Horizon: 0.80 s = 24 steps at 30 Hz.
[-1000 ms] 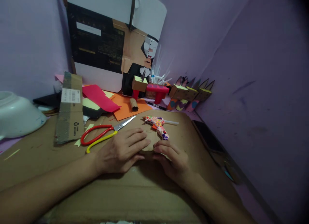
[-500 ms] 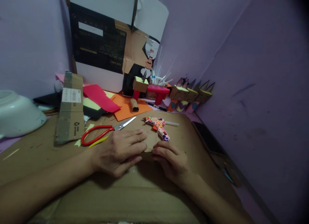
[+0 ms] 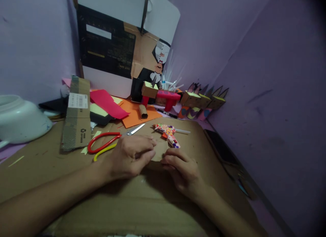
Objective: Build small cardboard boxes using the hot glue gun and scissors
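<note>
A small piece of cardboard (image 3: 159, 154) sits between my two hands, low over the cardboard mat. My left hand (image 3: 133, 155) grips its left end, thumb and fingers drawn together. At the right end, my right hand (image 3: 181, 169) pinches it with curled fingers. Just beyond lies a flower-patterned glue gun (image 3: 166, 132) with a clear glue stick out of its back. Red-handled scissors (image 3: 112, 140) rest open-bladed behind my left hand, and a yellow handle (image 3: 103, 151) shows beside them, partly hidden by that hand.
A cardboard strip (image 3: 76, 118) with a label stands at left beside a white bowl (image 3: 22, 121). Behind are red paper (image 3: 109, 102), orange paper (image 3: 137, 116) and cardboard animal figures (image 3: 191, 99). A dark phone-like object (image 3: 220, 147) lies by the right wall.
My left hand's fingers have curled in more tightly and its thumb has risen to the cardboard. The right hand stays nearly still. The whole view has shifted slightly.
</note>
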Tool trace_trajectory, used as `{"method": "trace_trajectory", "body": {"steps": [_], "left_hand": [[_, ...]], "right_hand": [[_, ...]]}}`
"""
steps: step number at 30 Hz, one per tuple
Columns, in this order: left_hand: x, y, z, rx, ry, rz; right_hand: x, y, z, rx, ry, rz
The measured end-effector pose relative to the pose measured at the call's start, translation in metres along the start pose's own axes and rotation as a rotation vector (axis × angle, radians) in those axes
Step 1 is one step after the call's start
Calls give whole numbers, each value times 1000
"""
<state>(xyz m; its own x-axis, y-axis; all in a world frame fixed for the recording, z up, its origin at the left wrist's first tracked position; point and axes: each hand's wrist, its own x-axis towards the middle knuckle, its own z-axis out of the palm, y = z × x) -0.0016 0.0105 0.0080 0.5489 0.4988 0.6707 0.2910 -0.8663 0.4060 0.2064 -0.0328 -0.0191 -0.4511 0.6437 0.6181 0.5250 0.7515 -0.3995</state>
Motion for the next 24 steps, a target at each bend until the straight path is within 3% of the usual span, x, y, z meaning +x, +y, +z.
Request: {"method": "trace_trajectory", "body": {"steps": [2,6,14,24], "left_hand": [[5,6,6,-35,78,-156],[15,15,10,-77,42,-290],[21,0,3,-155,-173,-285],[31,5,-6,-71,-296,-244]], "right_hand": [[0,0,0,5,4,8],[1,0,0,-14,7,11],[2,-1,-2,-51,0,10],[2,-1,-1,-27,7,11]]}}
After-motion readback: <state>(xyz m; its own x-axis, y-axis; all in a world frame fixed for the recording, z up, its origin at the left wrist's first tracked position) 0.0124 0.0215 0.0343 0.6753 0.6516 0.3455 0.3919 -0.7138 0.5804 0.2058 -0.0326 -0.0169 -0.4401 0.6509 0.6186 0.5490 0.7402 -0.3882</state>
